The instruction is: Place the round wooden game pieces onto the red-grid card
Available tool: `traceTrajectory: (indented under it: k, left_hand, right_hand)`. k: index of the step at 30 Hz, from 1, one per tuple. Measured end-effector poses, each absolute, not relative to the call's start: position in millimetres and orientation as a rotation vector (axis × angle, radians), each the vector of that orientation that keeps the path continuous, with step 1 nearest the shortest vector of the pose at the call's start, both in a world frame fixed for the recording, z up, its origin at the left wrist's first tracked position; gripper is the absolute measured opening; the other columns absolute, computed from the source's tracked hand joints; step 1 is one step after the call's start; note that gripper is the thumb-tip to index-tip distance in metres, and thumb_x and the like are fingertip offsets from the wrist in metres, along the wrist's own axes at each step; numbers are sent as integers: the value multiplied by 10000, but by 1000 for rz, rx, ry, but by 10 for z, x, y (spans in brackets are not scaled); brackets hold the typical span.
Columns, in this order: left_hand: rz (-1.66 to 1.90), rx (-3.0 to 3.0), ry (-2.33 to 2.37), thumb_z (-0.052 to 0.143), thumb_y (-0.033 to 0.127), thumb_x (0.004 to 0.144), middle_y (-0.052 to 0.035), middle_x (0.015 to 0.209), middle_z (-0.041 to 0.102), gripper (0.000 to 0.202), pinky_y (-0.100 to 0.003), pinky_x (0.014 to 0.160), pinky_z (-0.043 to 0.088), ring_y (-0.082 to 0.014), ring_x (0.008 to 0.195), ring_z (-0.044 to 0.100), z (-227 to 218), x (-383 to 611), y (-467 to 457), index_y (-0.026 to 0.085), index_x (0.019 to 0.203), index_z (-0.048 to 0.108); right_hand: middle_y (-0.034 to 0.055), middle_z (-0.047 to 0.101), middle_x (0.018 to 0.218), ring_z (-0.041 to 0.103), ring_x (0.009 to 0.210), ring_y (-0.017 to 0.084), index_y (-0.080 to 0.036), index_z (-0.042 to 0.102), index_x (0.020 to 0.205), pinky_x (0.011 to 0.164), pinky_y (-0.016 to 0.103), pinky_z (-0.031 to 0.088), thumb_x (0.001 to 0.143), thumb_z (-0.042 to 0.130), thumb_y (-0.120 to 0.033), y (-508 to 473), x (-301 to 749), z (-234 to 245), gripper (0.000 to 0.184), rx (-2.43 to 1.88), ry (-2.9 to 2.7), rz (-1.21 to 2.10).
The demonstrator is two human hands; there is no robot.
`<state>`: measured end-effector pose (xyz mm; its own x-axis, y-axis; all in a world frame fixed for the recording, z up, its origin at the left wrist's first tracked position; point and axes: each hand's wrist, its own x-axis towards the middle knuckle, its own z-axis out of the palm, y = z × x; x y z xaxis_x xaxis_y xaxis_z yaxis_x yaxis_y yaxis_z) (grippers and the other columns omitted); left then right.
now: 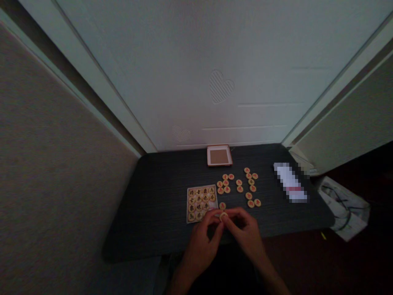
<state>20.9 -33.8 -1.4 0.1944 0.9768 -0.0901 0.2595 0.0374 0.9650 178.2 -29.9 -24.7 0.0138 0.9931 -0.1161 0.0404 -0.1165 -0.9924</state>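
Observation:
Between my two hands, near the table's front edge, is a round Chinese chess piece (223, 216). The fingertips of my left hand (204, 237) and my right hand (247, 231) are both closed on it, and they cover part of its face. Just beyond the fingers lies another chess piece (222, 206) with a red character. Left of it is a square tray (187, 205) with rows of pieces bearing black characters; my left hand hides its near right corner. Several loose red-character pieces (240, 189) are scattered to the right of the tray.
A shallow box lid (209, 157) with a brown inside stands at the back of the dark table (147, 205), against a white door (184, 82). A blurred white item (290, 182) lies at the right edge. A white box with cables (346, 209) sits lower, off the table's right side.

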Motion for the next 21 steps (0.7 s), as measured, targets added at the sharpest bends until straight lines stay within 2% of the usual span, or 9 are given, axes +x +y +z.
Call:
traceTrajectory:
  k: [12,16,21]
  left_hand:
    - [853,1498,1295,571,334,975,12,951,751,237,-316,891,512,-178,903,704,30,219,-342,289,1207,593]
    - [850,1551,1314,572,325,976,9,1024,745,235,-317,892,522,-174,922,698,30,179,-326,297,1208,600]
    - [857,1745,1371,608,272,950,3,1135,704,253,-325,882,539,-177,960,669,7,115,-299,318,1199,615]
  right_hand:
    - [56,753,858,705,841,236,-206,747,902,792,336,532,913,657,-450,-294,1814,-181,260,-1343,-1217,1222]
    - [65,762,913,710,913,246,-210,750,940,838,341,530,921,646,-426,-279,1809,-185,241,-1313,-1235,1212]
    - [66,768,948,715,900,241,-212,748,979,825,337,538,904,665,-419,-269,1793,-221,236,-1299,-1216,1225]
